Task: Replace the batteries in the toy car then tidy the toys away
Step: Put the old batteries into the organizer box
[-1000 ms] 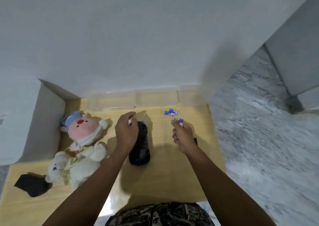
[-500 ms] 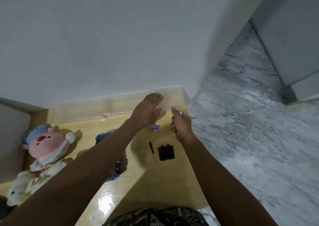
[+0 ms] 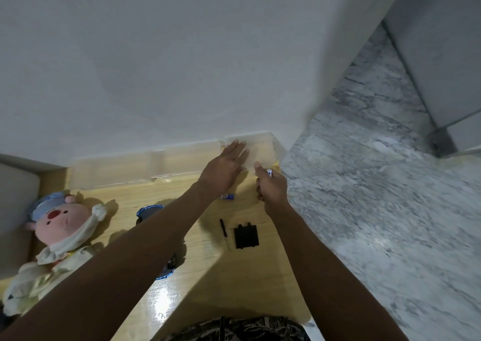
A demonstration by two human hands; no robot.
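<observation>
My left hand [image 3: 226, 166] stretches flat, fingers apart, onto the rightmost clear plastic box [image 3: 260, 149] against the wall. My right hand [image 3: 270, 188] is a fist beside it, closed on blue-and-white batteries [image 3: 269, 172] that poke out at the top. One more battery [image 3: 227, 197] lies on the wooden table [image 3: 234, 283] under my left wrist. The dark toy car [image 3: 149, 211] with blue trim lies mostly hidden beneath my left forearm. A small black screwdriver [image 3: 223, 230] and the black battery cover [image 3: 246, 236] rest on the table between my arms.
A pink pig plush [image 3: 65, 221] and a white bear plush [image 3: 33, 280] lie at the left. A row of clear boxes [image 3: 112, 171] lines the wall. The table ends at the right over grey marble floor [image 3: 364, 210].
My view swung right. My left hand left the car and reached forward onto the far-right clear box. My right hand stayed closed on batteries and rose slightly toward the box.
</observation>
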